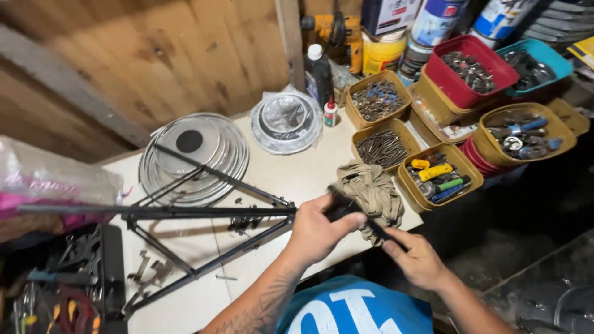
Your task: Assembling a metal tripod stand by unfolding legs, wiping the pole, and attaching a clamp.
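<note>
A black metal stand with folding legs (204, 213) lies across a white tabletop (291, 179). My left hand (318, 232) grips the stand's end where the tube meets a dark part. My right hand (417, 260) holds the lower end of that dark part, just off the table's edge. A crumpled tan rag (371, 192) lies right behind both hands, touching the dark part.
Round metal hoops (195, 154) and a wrapped stack of rings (286, 120) sit at the back. Several tubs of screws, nails and tools (439, 176) crowd the right side. Bottles, cans and a yellow drill (337, 31) stand by the wooden wall. A tool tray (62, 278) is at left.
</note>
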